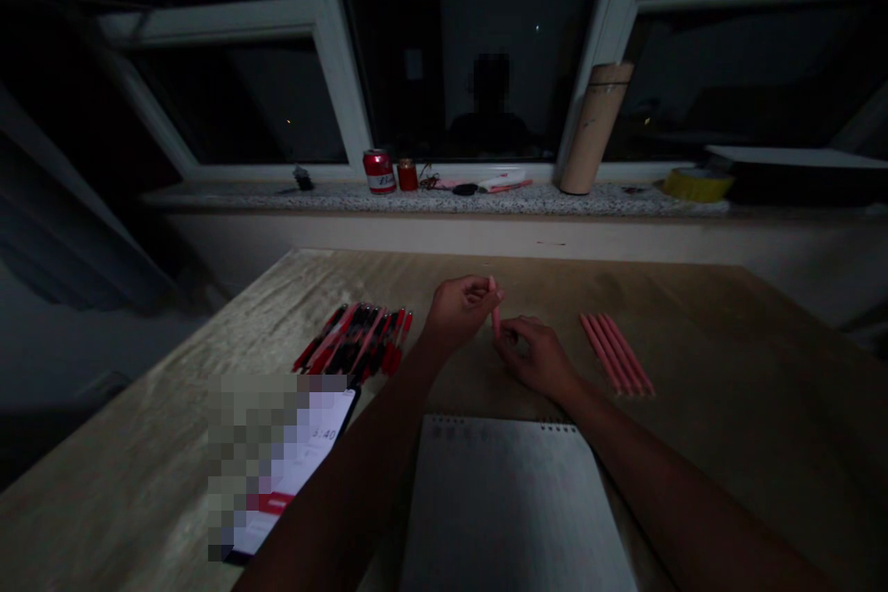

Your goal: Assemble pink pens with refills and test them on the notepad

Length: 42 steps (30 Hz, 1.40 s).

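Between my two hands a pink pen (495, 305) stands nearly upright above the table. My left hand (459, 310) pinches its upper part between thumb and fingers. Lower down, my right hand (537, 353) has its fingertips closed at the pen's bottom end. To the right of that hand, several pink pens (616, 353) lie side by side in a slanted row. On the left, a group of red, black and pink pens (357, 339) lies close together.
A spiral notepad (513, 509) lies below my forearms, and a lit phone (305, 453) is by my left arm. Along the windowsill (333, 196) stand a red can (378, 171), a small red jar (407, 174), a tall tan cylinder (598, 128) and a yellow tape roll (697, 184).
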### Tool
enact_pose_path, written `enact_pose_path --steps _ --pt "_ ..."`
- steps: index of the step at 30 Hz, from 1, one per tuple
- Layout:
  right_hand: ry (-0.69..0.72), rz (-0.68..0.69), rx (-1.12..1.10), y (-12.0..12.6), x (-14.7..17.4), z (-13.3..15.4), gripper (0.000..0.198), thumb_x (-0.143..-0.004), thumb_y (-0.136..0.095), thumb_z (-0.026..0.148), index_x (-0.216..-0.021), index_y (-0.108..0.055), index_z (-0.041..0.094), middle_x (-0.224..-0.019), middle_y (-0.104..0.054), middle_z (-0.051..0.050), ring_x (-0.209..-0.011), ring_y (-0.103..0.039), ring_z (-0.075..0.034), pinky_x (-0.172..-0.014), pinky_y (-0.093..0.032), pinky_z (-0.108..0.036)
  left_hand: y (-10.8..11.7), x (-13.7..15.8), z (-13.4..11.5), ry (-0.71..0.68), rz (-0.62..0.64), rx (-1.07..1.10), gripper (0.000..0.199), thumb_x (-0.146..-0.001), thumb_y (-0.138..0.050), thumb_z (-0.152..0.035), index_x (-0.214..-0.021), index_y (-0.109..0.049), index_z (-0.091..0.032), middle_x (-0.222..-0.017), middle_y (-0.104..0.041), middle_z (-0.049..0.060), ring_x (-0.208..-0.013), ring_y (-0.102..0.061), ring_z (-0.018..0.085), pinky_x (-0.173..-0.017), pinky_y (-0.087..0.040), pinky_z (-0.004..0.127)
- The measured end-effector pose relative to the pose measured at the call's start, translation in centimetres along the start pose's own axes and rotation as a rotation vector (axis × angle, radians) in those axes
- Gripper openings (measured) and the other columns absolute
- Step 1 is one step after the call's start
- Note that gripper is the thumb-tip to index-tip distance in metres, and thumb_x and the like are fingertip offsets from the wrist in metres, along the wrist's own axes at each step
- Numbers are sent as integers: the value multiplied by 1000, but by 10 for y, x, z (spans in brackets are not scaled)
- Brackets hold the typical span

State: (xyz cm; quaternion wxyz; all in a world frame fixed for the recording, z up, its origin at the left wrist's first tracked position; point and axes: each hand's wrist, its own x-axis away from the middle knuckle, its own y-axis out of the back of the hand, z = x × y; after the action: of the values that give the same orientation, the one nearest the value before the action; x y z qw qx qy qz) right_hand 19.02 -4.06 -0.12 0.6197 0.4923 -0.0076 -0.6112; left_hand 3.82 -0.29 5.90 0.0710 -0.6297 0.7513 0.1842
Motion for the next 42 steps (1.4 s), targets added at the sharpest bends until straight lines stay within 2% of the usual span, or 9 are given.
enact_pose_path --steps 6,11,15,18,21,28,32,37,42 --pt "-52 7 -119 -2 0 -1 16 -81 -53 24 -90 -63 17 -75 -64 -4 -70 -56 -17 -69 -42 -29 2 -2 1 34 -62 80 29 -68 -67 -38 -74 -68 -10 -73 -69 7 -71 -64 17 -68 -50 25" --pt "-235 -60 -366 -2 0 -6 22 -80 -55 32 -94 -65 18 -84 -67 -5 -78 -60 -18 -73 -44 -30 11 -8 15 181 -89 264 34 -65 -69 -42 -73 -66 -9 -70 -69 7 -62 -63 13 -60 -48 23" --pt "-441 -190 -560 1 -2 -13 25 -74 -61 38 -88 -66 18 -71 -66 -3 -67 -58 -16 -63 -44 -28 21 -8 32 334 4 373 37 -64 -71 -41 -79 -65 -8 -72 -69 8 -61 -65 14 -56 -46 21" --pt "-559 -256 -710 3 -4 -20 29 -70 -65 40 -88 -64 17 -63 -62 0 -57 -53 -13 -53 -39 -24 26 -4 42 365 143 383 38 -68 -69 -41 -83 -65 -7 -81 -70 12 -61 -65 14 -57 -47 22" --pt "-626 -331 -831 2 -4 -26 29 -69 -67 40 -86 -63 17 -60 -58 2 -50 -48 -11 -47 -33 -22 29 1 49 382 219 381 39 -68 -69 -42 -86 -65 -7 -82 -70 13 -64 -65 14 -59 -48 23" --pt "-647 -397 -999 -1 -5 -31 26 -66 -72 38 -77 -62 17 -57 -54 4 -48 -44 -8 -47 -32 -21 34 8 60 463 314 261 43 -67 -66 -51 -72 -60 -9 -59 -62 5 -46 -58 11 -42 -40 20" --pt "-622 -316 -953 -2 -3 -33 30 -66 -72 40 -84 -62 17 -60 -56 3 -50 -46 -9 -48 -33 -22 33 10 62 459 240 272 42 -70 -60 -54 -66 -53 -13 -47 -51 -3 -37 -49 8 -37 -37 19" --pt "-586 -236 -849 0 -1 -29 35 -68 -70 44 -89 -61 18 -62 -57 2 -53 -47 -10 -49 -34 -21 28 13 56 429 136 187 46 -73 -53 -57 -55 -41 -17 -39 -38 -7 -30 -39 6 -32 -26 19" --pt "-551 -198 -770 0 -1 -27 35 -69 -67 46 -89 -58 19 -61 -54 3 -52 -46 -11 -47 -33 -21 22 15 54 391 52 46 49 -75 -48 -60 -50 -39 -18 -35 -37 -6 -29 -37 7 -33 -24 19"
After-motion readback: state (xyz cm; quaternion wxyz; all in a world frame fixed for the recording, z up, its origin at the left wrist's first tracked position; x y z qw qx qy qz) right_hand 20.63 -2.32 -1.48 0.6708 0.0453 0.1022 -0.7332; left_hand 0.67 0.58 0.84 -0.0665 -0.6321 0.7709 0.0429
